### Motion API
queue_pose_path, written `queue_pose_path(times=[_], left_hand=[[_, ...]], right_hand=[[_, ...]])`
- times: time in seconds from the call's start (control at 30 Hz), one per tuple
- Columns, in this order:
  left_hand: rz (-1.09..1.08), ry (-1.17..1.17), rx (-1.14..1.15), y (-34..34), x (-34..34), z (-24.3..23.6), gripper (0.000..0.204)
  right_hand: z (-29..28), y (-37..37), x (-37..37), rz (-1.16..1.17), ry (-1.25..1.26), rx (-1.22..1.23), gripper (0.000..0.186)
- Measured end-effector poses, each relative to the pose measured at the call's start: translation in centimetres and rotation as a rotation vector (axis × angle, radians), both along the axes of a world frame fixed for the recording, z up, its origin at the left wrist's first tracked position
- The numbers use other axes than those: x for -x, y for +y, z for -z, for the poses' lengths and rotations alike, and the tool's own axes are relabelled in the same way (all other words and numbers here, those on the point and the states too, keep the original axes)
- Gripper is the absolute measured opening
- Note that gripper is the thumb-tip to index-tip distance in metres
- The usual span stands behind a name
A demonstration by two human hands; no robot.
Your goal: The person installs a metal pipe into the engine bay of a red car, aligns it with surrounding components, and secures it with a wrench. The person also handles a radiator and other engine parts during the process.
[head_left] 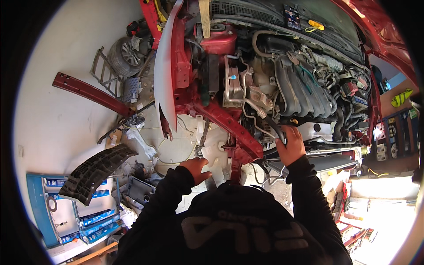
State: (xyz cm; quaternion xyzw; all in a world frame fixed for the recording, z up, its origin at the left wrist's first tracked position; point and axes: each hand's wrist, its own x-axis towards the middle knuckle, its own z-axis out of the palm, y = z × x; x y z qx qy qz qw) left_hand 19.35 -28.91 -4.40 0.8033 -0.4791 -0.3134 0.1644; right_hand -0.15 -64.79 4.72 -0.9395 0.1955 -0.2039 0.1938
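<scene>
My right hand is closed on a thick black hose, which joins metal pipes on the front of the car's engine bay. My left hand hangs open, fingers loosely bent and apart, just below a dangling hose end left of the red front frame member. A pale grey fender panel stands along the car's left side in the view. Metal pipes with a blue cap run above the frame member.
A dark red beam, a wheel and a metal rack lie along the left wall. A black plastic part rests by a blue shelf unit. Loose parts cover the floor. The raised red hood is at upper right.
</scene>
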Motion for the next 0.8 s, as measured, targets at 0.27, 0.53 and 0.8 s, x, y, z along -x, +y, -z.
queue_pose_path(times=[0.27, 0.53, 0.8], left_hand=[[-0.084, -0.036, 0.026, -0.6, 1.3, -0.3, 0.058], [-0.179, -0.026, -0.080, 1.1, 2.4, -0.4, 0.056], [-0.236, -0.010, -0.076, 1.9, 3.8, 0.6, 0.057]], right_hand=[[3.8, -2.8, -2.4, -0.067, 0.147, -0.025, 0.060], [3.3, -3.3, -2.3, -0.110, 0.172, -0.093, 0.062], [2.2, -2.7, -2.9, -0.121, 0.247, -0.014, 0.063]])
